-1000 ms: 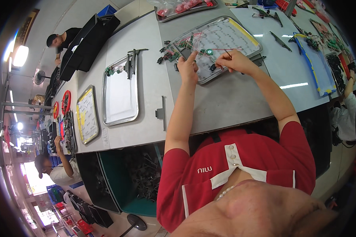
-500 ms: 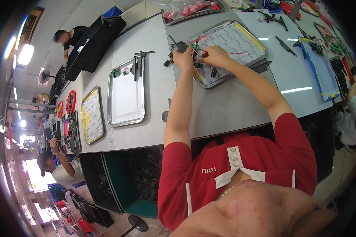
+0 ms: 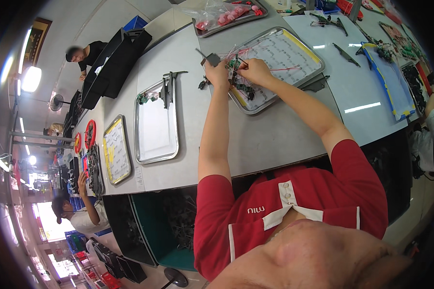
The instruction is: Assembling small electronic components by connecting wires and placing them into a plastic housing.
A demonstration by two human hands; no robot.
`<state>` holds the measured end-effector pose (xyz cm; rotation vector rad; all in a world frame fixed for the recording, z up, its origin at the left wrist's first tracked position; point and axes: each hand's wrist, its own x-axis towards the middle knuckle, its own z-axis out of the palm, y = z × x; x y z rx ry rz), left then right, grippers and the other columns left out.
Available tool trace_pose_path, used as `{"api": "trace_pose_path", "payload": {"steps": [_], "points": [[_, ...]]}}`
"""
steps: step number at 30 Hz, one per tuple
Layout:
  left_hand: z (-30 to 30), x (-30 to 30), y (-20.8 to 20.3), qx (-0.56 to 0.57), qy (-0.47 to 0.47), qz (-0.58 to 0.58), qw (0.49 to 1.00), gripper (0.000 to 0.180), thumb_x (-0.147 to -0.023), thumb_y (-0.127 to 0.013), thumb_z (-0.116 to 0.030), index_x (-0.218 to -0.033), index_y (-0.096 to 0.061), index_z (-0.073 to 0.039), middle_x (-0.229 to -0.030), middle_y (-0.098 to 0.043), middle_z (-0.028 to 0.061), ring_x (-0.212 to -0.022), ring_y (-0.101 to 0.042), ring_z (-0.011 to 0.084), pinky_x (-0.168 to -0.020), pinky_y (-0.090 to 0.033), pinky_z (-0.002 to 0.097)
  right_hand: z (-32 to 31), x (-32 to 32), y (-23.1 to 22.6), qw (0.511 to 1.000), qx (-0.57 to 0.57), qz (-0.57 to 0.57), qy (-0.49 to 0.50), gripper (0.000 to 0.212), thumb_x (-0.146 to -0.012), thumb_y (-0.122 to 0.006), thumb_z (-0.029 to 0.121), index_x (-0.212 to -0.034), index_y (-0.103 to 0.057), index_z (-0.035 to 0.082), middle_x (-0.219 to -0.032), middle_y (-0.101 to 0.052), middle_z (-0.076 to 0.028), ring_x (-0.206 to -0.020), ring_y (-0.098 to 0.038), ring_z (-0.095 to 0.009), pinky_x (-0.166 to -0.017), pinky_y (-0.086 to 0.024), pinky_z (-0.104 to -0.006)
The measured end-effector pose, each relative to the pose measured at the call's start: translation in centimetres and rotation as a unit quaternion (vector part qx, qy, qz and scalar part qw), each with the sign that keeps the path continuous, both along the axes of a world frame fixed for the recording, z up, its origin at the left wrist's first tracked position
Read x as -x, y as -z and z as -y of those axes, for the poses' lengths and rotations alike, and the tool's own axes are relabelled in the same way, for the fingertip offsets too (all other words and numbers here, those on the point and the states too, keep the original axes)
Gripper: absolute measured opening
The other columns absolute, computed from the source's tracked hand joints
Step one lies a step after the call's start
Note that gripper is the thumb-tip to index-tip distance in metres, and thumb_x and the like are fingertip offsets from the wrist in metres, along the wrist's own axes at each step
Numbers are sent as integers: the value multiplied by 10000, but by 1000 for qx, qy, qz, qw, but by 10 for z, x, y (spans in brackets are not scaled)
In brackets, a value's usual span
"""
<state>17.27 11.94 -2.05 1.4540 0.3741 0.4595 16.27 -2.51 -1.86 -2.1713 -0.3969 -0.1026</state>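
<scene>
My left hand (image 3: 218, 75) is closed on a dark grey plastic part (image 3: 212, 59), which has a thin arm sticking out to the upper left. Green circuit boards and wires (image 3: 233, 64) are bunched between my two hands, above the left end of a metal tray (image 3: 288, 60). My right hand (image 3: 256, 73) is pinched beside that bunch, on something slim and dark that I cannot make out. A black wired piece (image 3: 246, 91) hangs just below the fingers, over the tray's edge. Pink and red wires (image 3: 284, 68) lie across the patterned sheet in the tray.
Left of me lie a tray with a bracket (image 3: 166, 91) and a smaller yellow-taped tray (image 3: 129, 166). A tray of pink pieces (image 3: 202, 32) stands at the back. Grey brackets (image 3: 346, 55) and a blue tray (image 3: 412, 112) are to the right. Below the table sits a green bin (image 3: 152, 236).
Both hands have shifted slightly left with the grey part. The black wired piece now shows more plainly below my fingers. At far left, a seated person's raised hand has moved.
</scene>
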Motion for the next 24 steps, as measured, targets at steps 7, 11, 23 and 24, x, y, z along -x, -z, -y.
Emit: {"api": "trace_pose_path", "payload": {"steps": [7, 11, 23, 24], "points": [[-22, 0, -10, 229, 78, 45, 969, 225, -771, -488, 89, -955, -455, -35, -801, -586, 133, -393, -329, 71, -342, -221, 225, -2, -14, 18, 953, -232, -171, -98, 212, -799, -655, 168, -945, -639, 15, -830, -670, -50, -737, -636, -120, -631, -476, -232], [-27, 2, -19, 279, 74, -1, 957, 205, -770, -485, 91, -926, -448, -36, -825, -582, 139, -396, -311, 66, -352, -204, 212, -1, -1, -1, 941, -255, -182, -127, 226, -834, -637, 206, -964, -640, 21, -823, -652, -30, -676, -586, -75, -581, -438, -200], [4, 88, 4, 118, 195, -15, 974, 193, -802, -497, 25, -978, -573, 6, -901, -647, 126, -444, -338, 31, -385, -243, 186, 88, 92, -73, 930, -327, -132, -103, 199, -897, -569, 182, -957, -649, 10, -733, -612, -6, -528, -389, -9, -479, -306, -141], [5, 90, 6, 122, 193, -16, 973, 193, -802, -497, 25, -978, -573, 6, -901, -647, 126, -444, -338, 31, -385, -243, 186, 91, 97, -75, 929, -335, -114, -103, 199, -902, -565, 178, -957, -648, 6, -730, -610, -8, -528, -388, -9, -479, -306, -140]]}}
